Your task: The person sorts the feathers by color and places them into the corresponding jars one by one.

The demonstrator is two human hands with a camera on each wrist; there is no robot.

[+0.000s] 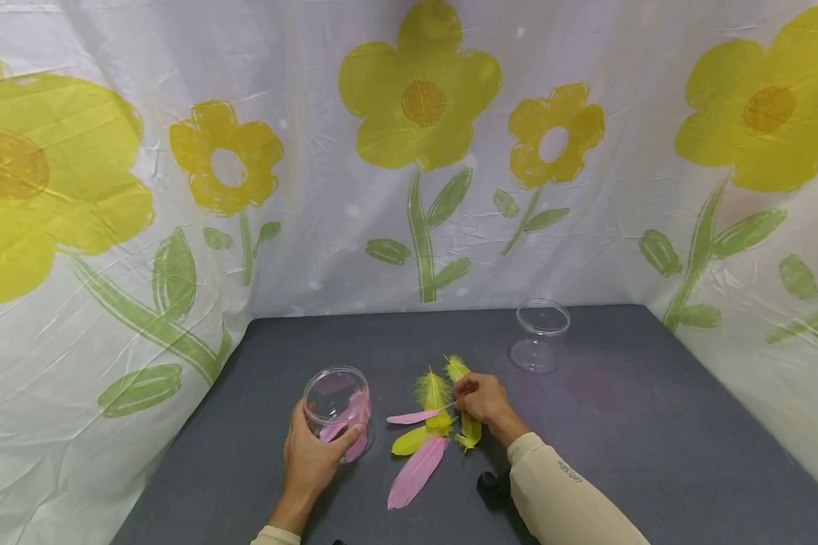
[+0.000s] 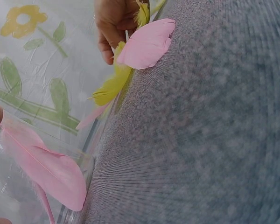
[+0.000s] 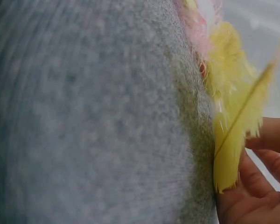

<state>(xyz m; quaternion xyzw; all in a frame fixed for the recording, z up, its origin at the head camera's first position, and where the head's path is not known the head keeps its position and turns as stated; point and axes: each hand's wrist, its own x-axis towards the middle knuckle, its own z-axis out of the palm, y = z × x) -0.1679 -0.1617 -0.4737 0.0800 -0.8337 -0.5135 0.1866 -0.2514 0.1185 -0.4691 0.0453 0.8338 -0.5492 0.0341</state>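
"Quill pinched: my right hand (image 1: 485, 399) looks to have the small pink feather (image 1: 407, 417) by its bare shaft, which crosses over a yellow feather (image 1: 434, 392)."

"And your left hand (image 1: 316, 459)?"

"Fingers curled round the clear jar (image 1: 320, 418) on the dark table (image 1: 613, 469), pink feathers (image 1: 358, 409) inside."

"How will that little feather handle?"

"Next to weightless, I'd say! Springy shaft, soft vane, apt to drift on a breath. Keep to the quill; squeeze the vane and it may crumple. The jar I'd judge slick, so grip its wall."
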